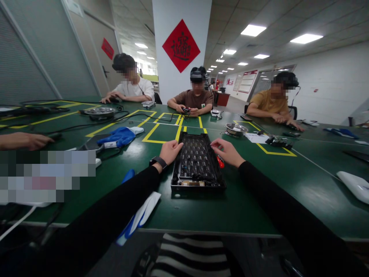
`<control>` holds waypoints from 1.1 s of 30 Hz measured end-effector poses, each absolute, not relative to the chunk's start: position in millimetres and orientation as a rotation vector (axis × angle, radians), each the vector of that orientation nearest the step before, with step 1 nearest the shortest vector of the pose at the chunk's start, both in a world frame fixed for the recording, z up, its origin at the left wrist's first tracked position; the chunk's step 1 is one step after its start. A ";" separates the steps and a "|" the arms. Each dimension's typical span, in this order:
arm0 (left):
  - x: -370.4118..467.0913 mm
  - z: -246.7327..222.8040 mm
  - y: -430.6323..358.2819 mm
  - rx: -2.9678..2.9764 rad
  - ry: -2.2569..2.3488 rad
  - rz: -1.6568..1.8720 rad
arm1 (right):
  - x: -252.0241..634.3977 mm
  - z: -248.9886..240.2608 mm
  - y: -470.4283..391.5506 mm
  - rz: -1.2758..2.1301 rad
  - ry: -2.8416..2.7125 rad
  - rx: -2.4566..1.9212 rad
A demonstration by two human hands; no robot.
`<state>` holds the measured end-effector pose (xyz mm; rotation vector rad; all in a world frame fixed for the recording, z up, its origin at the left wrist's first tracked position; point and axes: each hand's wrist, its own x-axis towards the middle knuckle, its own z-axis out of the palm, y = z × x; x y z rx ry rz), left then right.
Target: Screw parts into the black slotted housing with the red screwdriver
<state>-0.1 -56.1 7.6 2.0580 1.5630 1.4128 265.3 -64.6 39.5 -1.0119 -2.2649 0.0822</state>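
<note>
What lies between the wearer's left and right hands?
The black case lies between the left hand and right hand, as the head view shows.

At top centre you face a white pillar bearing a red diamond-shaped sign; rectangular white ceiling lights glow upper right, a white wall far right.
</note>
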 end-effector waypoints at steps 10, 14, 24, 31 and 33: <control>-4.5 0.5 -47.6 2.080 1.481 1.345 | 181.5 49.2 -55.9 -0.191 -2.799 -0.842; -5.2 0.6 -46.8 2.041 1.536 1.357 | 182.2 45.1 -54.5 -0.164 -2.797 -0.831; -2.2 12.8 -60.9 2.099 1.359 1.447 | 173.9 40.7 -61.6 0.081 -2.513 -0.878; 2.6 19.7 -67.4 2.253 1.102 1.372 | 176.5 29.7 -62.7 0.536 -2.060 -0.847; 2.3 17.2 -65.3 2.273 1.090 1.339 | 178.1 28.0 -61.4 0.570 -1.983 -0.842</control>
